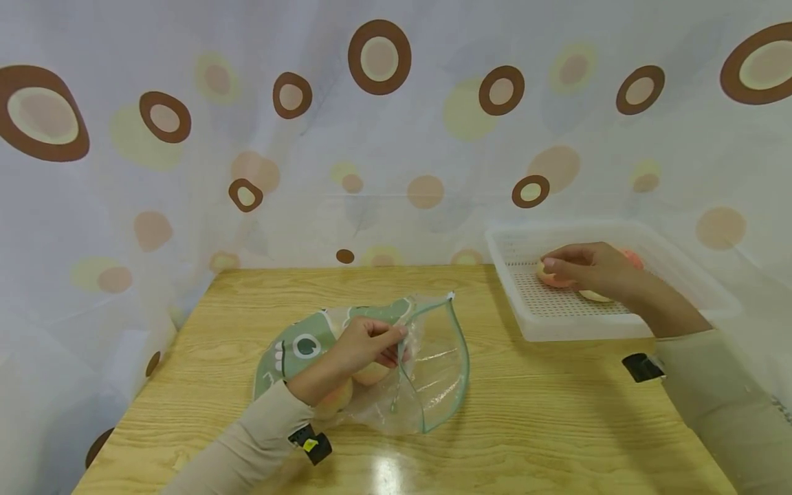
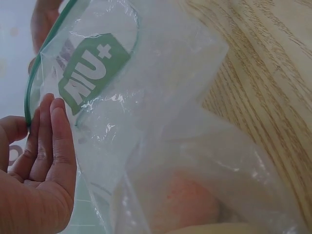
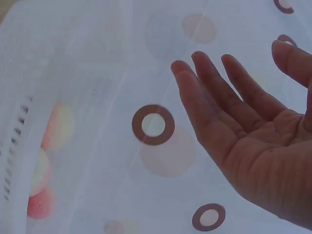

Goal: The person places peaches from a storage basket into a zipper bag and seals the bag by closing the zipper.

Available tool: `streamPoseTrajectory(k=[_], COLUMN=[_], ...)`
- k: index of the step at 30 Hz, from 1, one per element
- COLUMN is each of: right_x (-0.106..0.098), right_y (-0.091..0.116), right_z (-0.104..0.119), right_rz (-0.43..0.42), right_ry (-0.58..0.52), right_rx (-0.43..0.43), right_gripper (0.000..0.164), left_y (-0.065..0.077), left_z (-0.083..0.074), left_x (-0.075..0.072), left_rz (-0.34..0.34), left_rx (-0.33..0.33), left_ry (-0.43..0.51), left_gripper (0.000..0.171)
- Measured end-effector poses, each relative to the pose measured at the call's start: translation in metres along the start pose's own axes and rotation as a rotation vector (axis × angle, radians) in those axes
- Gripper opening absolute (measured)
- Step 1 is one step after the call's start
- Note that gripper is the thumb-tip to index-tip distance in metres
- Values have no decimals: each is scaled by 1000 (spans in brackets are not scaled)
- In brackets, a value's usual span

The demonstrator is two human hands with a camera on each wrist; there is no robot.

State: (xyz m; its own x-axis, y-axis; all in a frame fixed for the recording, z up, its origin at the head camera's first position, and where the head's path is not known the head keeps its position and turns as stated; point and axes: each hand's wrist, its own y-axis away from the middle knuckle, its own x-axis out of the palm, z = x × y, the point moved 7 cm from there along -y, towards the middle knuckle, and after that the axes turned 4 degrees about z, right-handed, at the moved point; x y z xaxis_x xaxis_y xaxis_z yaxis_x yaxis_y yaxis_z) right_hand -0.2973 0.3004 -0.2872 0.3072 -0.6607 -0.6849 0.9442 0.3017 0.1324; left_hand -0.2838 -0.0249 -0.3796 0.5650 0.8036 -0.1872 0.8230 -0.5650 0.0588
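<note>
A clear zip bag [image 1: 439, 364] with a green cartoon print lies on the table, its green-edged mouth turned to the right. My left hand [image 1: 355, 350] pinches the edge of that mouth between thumb and fingers. Inside the bag are round, peach-like fruits [image 1: 334, 401], blurred through the plastic in the left wrist view. My right hand [image 1: 597, 271] is over the white basket [image 1: 532, 326], just above a red and yellow peach-like fruit [image 1: 557, 280]. In the right wrist view its fingers [image 3: 214, 112] are loosely extended, with nothing between them and the thumb.
More peach-like fruits [image 1: 595, 296] sit in the basket, partly hidden by the right hand. The basket stands at the back right of the wooden table [image 1: 513, 426]. A white curtain [image 1: 383, 137] with brown rings hangs right behind the table and basket.
</note>
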Motion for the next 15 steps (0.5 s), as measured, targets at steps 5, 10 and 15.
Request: streamPoseTrajectory(k=[5, 10, 15], right_x=[-30, -48, -57], right_y=[1, 3, 3], right_z=[-28, -54, -73], right_rz=[-39, -32, -21], right_ry=[61, -11, -66], right_rx=[86, 168, 212], right_gripper=[67, 78, 85], left_y=[1, 1, 0], left_z=[1, 3, 6], left_x=[0, 0, 0], left_rz=[2, 8, 5], left_rx=[-4, 3, 7], left_ry=[-1, 0, 2], left_gripper=[37, 38, 37])
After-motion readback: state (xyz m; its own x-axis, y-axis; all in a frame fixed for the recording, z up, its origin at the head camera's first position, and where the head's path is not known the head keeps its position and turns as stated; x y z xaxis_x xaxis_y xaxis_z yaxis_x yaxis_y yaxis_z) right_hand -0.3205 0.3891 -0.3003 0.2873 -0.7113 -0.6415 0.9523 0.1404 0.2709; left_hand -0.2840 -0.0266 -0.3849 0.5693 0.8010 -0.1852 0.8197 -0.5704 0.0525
